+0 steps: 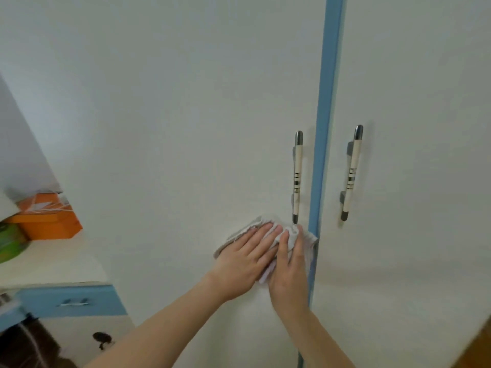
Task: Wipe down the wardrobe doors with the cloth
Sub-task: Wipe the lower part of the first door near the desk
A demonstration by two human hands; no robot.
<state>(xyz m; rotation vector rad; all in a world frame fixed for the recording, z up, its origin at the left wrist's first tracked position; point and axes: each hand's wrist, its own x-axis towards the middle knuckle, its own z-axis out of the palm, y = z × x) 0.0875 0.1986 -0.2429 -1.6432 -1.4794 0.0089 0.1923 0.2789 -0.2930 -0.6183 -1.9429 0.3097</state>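
left hand point(243, 261): open, flat on cloth point(239, 232) | right hand point(288, 264): grips cloth below door handle point(297, 176) | orange box point(50, 221): on desk point(53, 264), contents hidden

Well off to the left of the left hand point(245, 257), and a little lower than it, a white desktop point(53, 264) butts against the wardrobe point(186, 115). An orange box point(50, 220) sits on it at the back, and a green thing point(9, 244), cut by the edge, lies just left of that box. A blue drawer point(71, 301) hangs beneath the top.
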